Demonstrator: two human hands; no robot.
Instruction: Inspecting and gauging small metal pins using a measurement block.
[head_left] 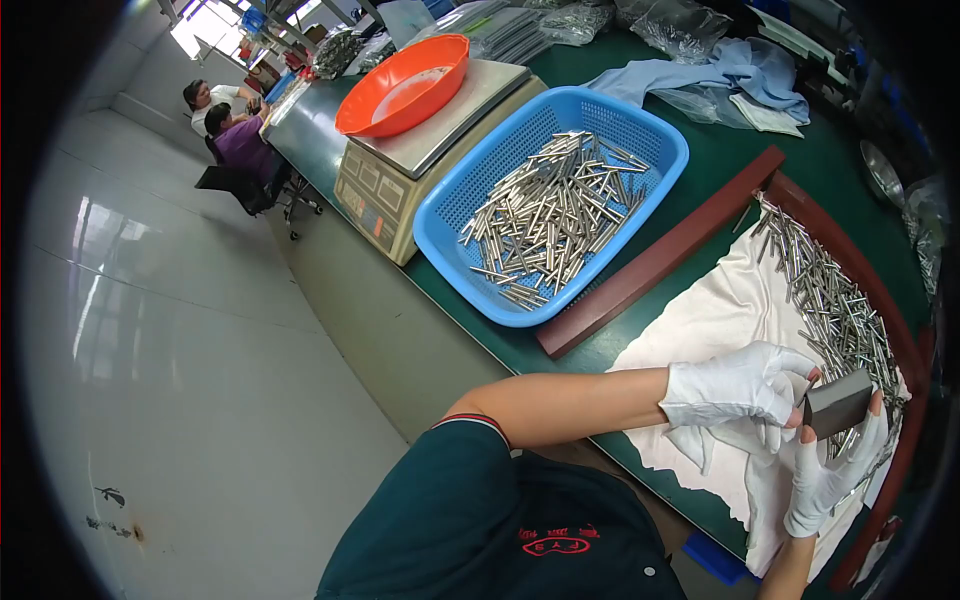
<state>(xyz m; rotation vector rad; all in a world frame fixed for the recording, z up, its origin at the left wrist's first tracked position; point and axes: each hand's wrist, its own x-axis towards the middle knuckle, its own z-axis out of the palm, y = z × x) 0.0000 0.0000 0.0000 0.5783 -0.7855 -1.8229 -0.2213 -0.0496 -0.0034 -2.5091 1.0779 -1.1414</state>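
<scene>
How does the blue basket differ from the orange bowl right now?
The blue basket is rectangular with perforated walls and sits on the green table; the orange bowl is round, solid-walled and sits on the scale. The basket holds a pile of metal rods; the bowl holds none. Both look plastic.

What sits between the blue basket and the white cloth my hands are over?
In the head view, a dark red wooden bar on the green table separates the blue basket from the white cloth.

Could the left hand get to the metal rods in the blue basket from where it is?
Probably yes: the blue basket is open-topped with nothing over the metal rods, but the left hand is on the dark block.
</scene>
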